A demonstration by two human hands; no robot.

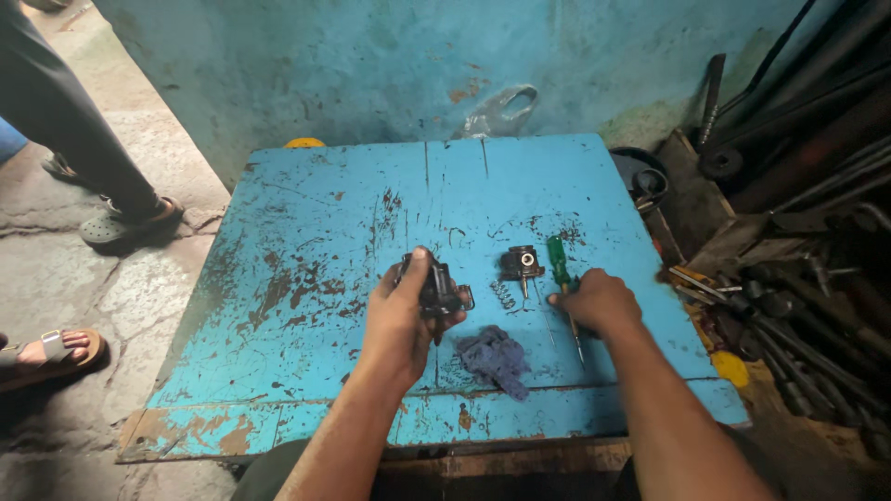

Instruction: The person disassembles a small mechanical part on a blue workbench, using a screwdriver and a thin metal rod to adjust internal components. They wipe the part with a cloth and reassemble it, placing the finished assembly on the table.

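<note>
The left hand [401,320] held a small black metal part [436,289] above the blue table [306,232], fingers clamped around it. Right of this part lay a little spring [502,294], another dark part [522,263] and a blue rag [495,357]. The right hand [599,301] closed its fingers on a green screwdriver [561,271]. The table paint was worn, the wall [371,65] behind it turquoise, with a grey plastic bag [498,113].

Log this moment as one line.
left hand: holds black part | right hand: on screwdriver | table: spring, small part, rag
</note>
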